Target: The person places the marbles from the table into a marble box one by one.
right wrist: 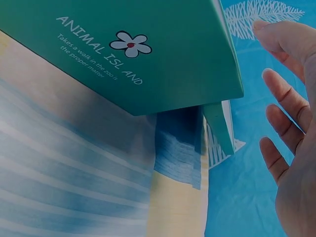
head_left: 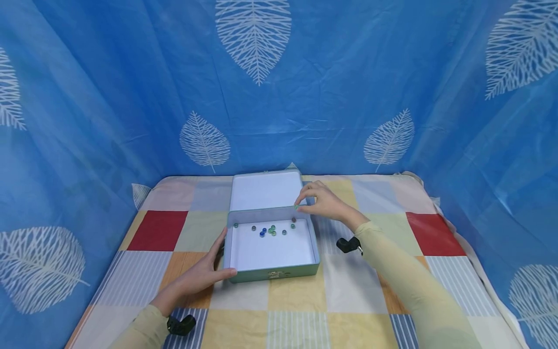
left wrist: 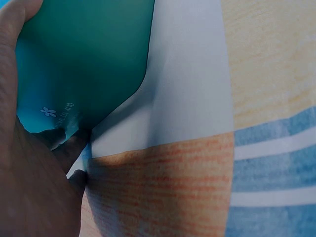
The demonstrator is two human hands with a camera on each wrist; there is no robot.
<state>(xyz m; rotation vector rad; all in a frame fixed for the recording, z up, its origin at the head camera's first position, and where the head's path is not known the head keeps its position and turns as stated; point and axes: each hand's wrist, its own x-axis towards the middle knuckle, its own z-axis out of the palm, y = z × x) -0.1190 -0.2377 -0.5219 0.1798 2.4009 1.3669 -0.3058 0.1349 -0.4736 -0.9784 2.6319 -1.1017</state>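
An open green box (head_left: 275, 274) with a white inside and a latch on its front stands on the cloth. Several small glass marbles (head_left: 271, 231), green, blue and dull-coloured, lie scattered toward the back of its floor. My left hand (head_left: 198, 277) holds the box at its front left corner, thumb at the front rim and fingers along the left side. Above the back right corner, my right hand (head_left: 324, 201) pinches a green marble (head_left: 296, 207) between thumb and finger. The right wrist view shows that hand beside the box's printed green side (right wrist: 123, 54); the marble cannot be seen there.
The raised lid (head_left: 267, 190) leans back behind the box. A patchwork-patterned cloth (head_left: 296, 329) covers the table. Blue curtains (head_left: 279, 121) with white leaf prints enclose the back and both sides. Black wrist devices (head_left: 182, 325) sit by both wrists.
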